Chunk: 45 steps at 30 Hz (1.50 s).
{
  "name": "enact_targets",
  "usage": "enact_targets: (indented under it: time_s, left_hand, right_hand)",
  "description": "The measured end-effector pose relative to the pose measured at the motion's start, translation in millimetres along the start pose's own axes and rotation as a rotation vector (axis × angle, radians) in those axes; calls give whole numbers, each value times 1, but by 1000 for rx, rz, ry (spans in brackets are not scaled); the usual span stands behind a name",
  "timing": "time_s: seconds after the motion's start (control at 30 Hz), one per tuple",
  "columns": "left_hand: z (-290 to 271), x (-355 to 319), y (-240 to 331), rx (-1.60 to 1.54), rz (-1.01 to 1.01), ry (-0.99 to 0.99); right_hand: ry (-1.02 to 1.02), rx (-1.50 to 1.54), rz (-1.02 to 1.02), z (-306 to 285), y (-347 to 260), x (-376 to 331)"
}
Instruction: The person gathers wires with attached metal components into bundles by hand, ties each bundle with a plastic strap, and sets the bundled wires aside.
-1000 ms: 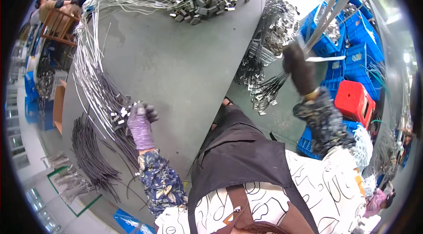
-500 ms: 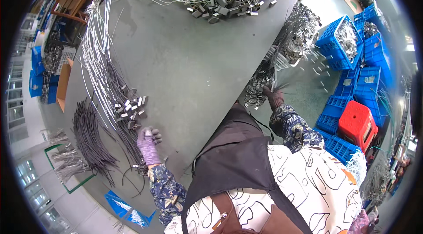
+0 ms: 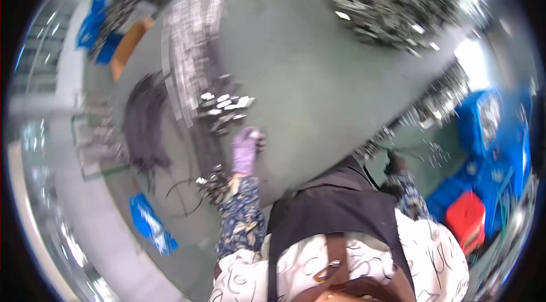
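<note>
Left hand [image 3: 245, 148] rests just below connector-tipped cable ends [image 3: 223, 110]; right hand [image 3: 394, 163] well apart.

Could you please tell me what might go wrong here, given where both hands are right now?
The left hand in its purple glove rests beside loose connectors on the grey table; a careless sweep could scatter them. The right hand reaches below the table edge into hanging wires, which might snag its dark glove. The picture is blurred, so neither grip is certain.
</note>
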<state>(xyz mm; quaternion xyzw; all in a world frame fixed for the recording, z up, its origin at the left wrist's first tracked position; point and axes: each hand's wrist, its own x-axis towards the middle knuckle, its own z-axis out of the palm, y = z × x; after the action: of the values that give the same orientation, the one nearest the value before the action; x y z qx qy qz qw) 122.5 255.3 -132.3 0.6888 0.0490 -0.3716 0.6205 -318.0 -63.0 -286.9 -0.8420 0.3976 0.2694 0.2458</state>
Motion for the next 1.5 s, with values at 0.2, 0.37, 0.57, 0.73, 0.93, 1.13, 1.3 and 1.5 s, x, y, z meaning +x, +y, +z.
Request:
enact_targets:
  time_s: [0.2,0.37,0.57,0.73,0.93,1.13,1.3,1.5]
  left_hand:
    - [-15,6,35,161,434,435]
    - [-34,20,64,767,616,772]
    - [-1,54,83,1245,250,706]
    - [39,49,68,1280,431,620]
    - [57,46,54,1054,570,336]
    - [-30,30,30,945,754,468]
    - [-33,38,21,897,631,450]
    - [44,78,41,558,441,219]
  right_hand:
    - [-477,834,2,-135,-176,-54]
    - [-383,1041,-256,-195,-280,-38]
    - [-60,927,-495,-193,-399,53]
    - [16,534,-454,-240,-511,101]
    - [232,-88,-386,-242,-603,64]
    - [404,-61,-295,-242,-557,112]
    - [-130,460,-387,-245,-449,142]
    - [-389,1262,-443,-231,-379,5]
